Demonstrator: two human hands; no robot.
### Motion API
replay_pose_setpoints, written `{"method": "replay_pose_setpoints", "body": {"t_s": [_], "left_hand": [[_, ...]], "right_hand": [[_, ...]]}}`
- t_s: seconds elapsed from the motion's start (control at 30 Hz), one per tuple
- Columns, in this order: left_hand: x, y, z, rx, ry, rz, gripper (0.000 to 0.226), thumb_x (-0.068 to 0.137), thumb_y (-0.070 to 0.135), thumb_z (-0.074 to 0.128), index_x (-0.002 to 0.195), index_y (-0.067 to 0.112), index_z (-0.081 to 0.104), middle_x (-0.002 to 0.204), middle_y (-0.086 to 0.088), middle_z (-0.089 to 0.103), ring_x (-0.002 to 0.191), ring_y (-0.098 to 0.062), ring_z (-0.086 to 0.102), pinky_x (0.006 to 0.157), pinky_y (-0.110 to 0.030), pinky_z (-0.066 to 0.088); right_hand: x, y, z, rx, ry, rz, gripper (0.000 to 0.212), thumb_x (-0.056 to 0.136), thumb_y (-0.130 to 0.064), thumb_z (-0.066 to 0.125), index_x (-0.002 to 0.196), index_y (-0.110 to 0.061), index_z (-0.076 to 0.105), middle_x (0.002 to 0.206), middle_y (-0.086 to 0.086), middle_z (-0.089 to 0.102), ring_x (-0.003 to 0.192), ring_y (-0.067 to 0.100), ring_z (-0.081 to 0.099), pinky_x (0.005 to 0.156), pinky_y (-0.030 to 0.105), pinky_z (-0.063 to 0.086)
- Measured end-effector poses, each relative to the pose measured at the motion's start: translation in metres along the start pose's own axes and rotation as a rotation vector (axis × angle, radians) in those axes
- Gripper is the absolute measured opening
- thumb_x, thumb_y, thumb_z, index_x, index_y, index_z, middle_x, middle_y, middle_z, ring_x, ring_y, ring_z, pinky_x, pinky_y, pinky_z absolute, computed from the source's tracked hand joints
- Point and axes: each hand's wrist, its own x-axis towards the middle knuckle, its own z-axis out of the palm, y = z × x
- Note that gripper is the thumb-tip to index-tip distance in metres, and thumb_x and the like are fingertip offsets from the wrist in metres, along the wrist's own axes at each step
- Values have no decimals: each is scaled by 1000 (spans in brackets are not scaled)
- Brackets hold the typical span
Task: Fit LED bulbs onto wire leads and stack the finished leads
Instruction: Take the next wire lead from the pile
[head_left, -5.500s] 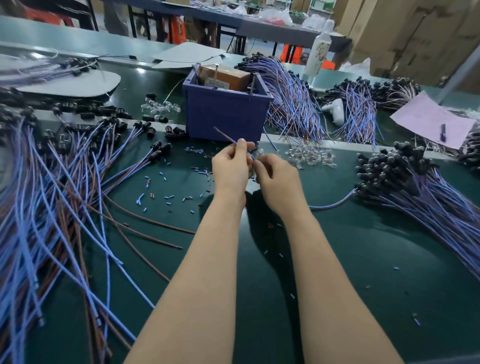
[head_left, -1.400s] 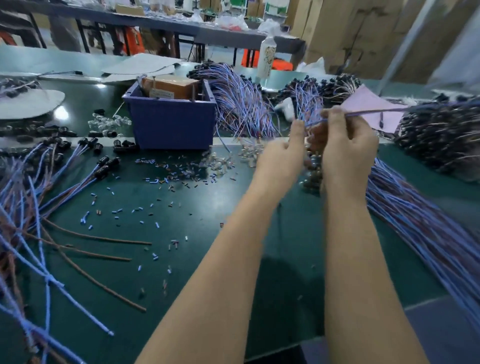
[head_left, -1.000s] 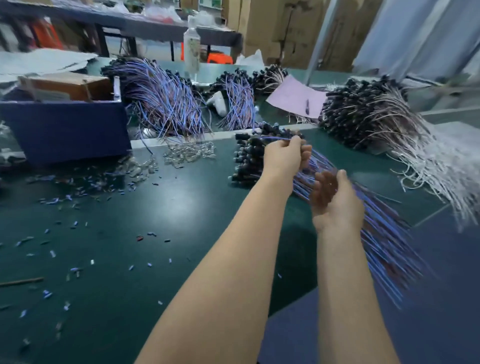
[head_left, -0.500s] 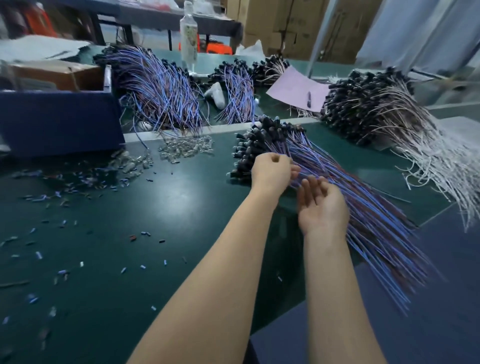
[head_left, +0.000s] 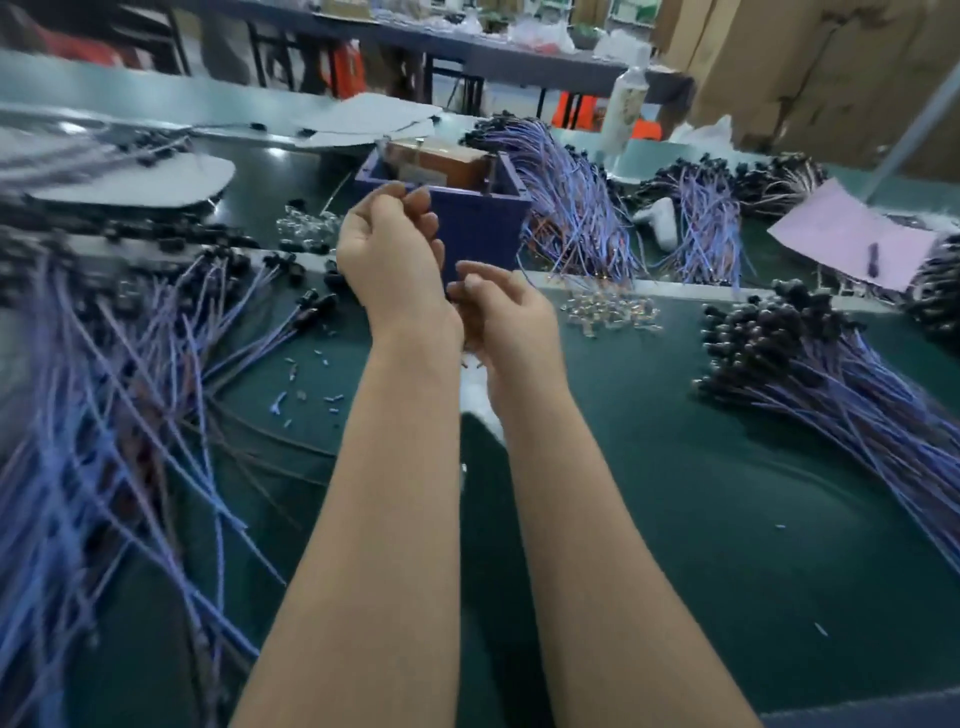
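both hands (head_left: 447, 291) swung back (empty, half-curled), finished leads (head_left: 831, 384) well right.

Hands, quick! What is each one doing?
Left hand: raised, fingers curled; cannot tell if it holds anything.
Right hand: loosely cupped, palm hidden; cannot tell either.

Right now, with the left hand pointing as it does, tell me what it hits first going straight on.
Probably the blue bin: the left hand has its fingers curled just before its near wall, though depth is unclear.
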Motion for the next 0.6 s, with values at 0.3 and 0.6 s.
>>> {"method": "replay_pose_setpoints", "body": {"t_s": [0.3, 0.6], "left_hand": [[44, 44, -54, -138, 216, 14, 22, 92, -2, 36, 85, 12, 52, 70, 1, 55, 54, -7, 46, 44, -15, 33], [52, 45, -63, -132, 230, 2, 22, 90, 0, 37, 84, 15, 51, 72, 3, 59, 57, -7, 49, 49, -17, 37]], "right_hand": [[5, 60, 102, -1102, -380, -49, 32, 100, -16, 38, 128, -7, 49, 137, 15, 45, 130, 31, 37, 108, 42, 27], [15, 70, 108, -1446, -310, -154, 33, 98, -30, 39, 128, -19, 45, 131, 11, 42, 125, 33, 33, 100, 44, 28]]}}
